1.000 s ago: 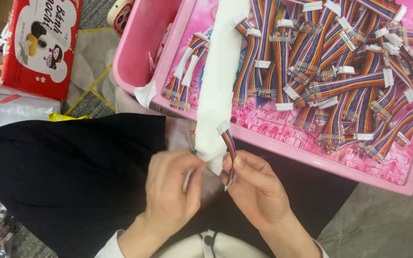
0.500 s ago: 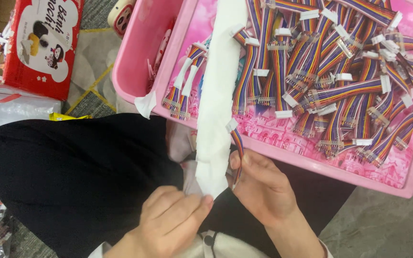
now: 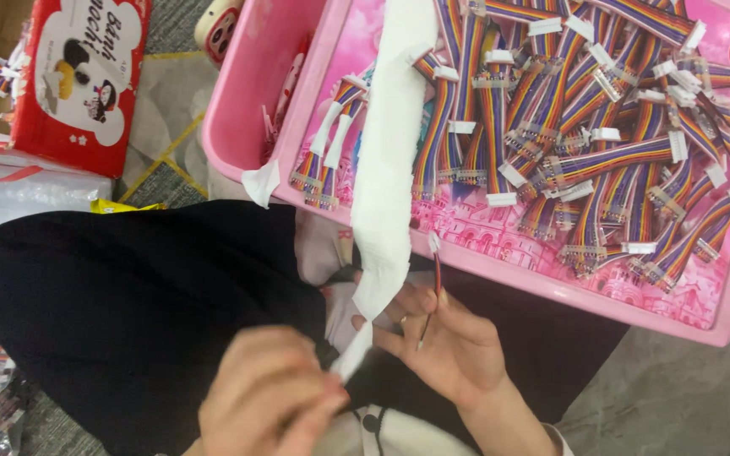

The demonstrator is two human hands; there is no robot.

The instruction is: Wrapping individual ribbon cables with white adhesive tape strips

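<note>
Left hand [image 3: 268, 397], blurred, has dropped lower since a moment ago and now pinches the free end of the white paper strip [image 3: 386, 160], pulled taut. Right hand [image 3: 449, 342] stays below the pink plastic tray [image 3: 500, 274], fingers curled around one thin ribbon cable [image 3: 435, 279] held upright. Rainbow-striped flat cables [image 3: 585, 110] with white connectors fill the tray; the strip crosses its near rim.

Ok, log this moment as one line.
left hand: pinching white strip end | right hand: holding ribbon cable | pink tray: cables piled
</note>
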